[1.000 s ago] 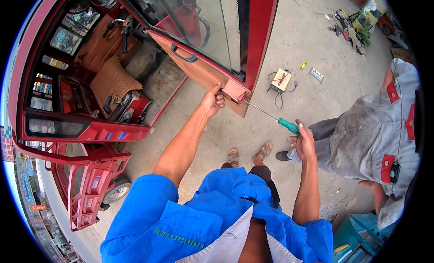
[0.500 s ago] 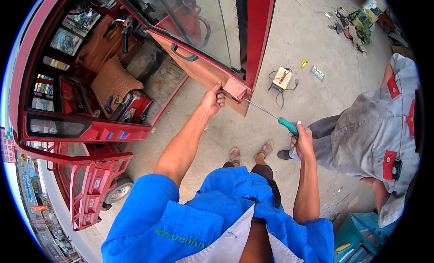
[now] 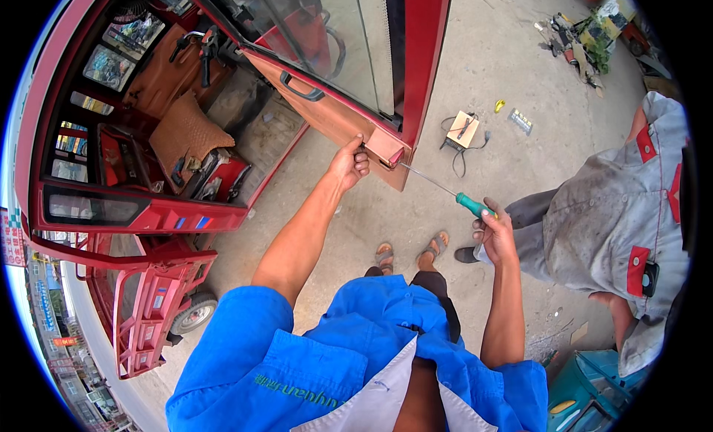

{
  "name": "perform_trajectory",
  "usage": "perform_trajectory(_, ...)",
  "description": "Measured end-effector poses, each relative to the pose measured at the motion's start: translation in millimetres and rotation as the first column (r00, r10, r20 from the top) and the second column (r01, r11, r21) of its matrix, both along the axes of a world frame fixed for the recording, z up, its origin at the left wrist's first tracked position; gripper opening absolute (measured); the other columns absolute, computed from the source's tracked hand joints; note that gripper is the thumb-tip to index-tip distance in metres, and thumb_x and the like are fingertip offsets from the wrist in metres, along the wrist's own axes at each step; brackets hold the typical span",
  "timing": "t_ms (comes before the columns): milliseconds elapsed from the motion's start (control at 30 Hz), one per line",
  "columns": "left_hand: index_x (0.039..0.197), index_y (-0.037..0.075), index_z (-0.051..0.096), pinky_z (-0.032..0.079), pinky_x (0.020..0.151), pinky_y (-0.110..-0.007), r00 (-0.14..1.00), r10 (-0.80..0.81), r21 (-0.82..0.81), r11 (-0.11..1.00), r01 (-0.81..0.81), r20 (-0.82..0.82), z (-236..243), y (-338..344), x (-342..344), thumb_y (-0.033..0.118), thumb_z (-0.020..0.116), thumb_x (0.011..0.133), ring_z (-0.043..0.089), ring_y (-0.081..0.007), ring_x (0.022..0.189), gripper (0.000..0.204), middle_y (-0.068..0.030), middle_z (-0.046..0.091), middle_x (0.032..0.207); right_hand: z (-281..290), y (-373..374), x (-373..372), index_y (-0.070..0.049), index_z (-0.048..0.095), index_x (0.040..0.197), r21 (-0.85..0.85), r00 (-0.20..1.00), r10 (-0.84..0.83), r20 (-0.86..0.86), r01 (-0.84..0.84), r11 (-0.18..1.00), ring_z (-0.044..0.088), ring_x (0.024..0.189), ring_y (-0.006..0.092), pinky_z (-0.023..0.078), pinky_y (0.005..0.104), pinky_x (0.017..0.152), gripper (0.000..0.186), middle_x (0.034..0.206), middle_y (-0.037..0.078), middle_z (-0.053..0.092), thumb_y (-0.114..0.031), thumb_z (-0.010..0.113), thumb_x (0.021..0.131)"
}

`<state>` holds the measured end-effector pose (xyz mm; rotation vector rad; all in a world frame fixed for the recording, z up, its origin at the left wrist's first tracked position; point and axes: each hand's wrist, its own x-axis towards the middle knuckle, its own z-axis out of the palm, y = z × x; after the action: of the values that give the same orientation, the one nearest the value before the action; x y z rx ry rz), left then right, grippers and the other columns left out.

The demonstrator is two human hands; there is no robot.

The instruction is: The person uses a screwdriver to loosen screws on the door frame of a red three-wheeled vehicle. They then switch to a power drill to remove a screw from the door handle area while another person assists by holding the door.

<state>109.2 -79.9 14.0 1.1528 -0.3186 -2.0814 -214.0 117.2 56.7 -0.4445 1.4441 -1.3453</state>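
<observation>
Head view: your right hand [image 3: 496,231] is gripping a green-handled screwdriver [image 3: 474,205], its tip apparently meeting the door's [image 3: 422,60] attached latch box [image 3: 385,146] beside your left hand [image 3: 349,167], grip unclear; screwdriver work is looking unfinished.

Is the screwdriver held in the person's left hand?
No, the right hand holds the screwdriver by its green handle.

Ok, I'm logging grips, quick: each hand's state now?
Left hand: curled closed at the door panel; anything gripped is unclear.
Right hand: closed, holding the screwdriver.
</observation>
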Motion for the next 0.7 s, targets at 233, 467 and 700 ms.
perform_trajectory(233,0.076,0.020,0.043,0.027,0.052,-0.026,1.000,-0.010,-0.005,1.000,0.010,-0.010,-1.9,-1.9,1.3,0.047,0.061,0.094,0.029,-0.0086,0.052,0.037,0.0068,0.030,0.061,5.8,-5.3,-14.9,0.005,0.050,0.127,0.121,0.984,0.150,0.099,-0.162,0.979,0.053,0.058,0.0100,0.045,0.0252,0.047,0.049,0.081,0.009,0.061,-0.033,0.058,0.097)
perform_trajectory(467,0.075,0.024,0.044,0.027,0.052,-0.026,1.000,-0.019,-0.005,1.000,0.019,-0.022,-7.1,-5.3,2.5,0.047,0.061,0.094,0.029,-0.0087,0.052,0.035,0.0071,0.031,0.060,-8.2,-6.3,-27.8,0.007,0.041,0.136,0.161,0.970,0.238,0.045,-0.242,0.957,0.053,0.058,0.0111,0.046,0.0253,0.047,0.057,0.089,0.012,0.061,-0.033,0.057,0.098)
perform_trajectory(700,0.075,0.024,0.044,0.027,0.051,-0.025,1.000,-0.011,-0.010,1.000,0.011,-0.024,-2.5,-3.6,1.0,0.047,0.061,0.094,0.029,-0.0087,0.052,0.035,0.0069,0.031,0.061,-11.1,-3.8,-14.6,0.007,0.044,0.133,0.032,0.991,0.131,-0.035,-0.130,0.991,0.052,0.054,0.0116,0.045,0.0258,0.045,0.057,0.084,0.011,0.061,-0.040,0.051,0.100)
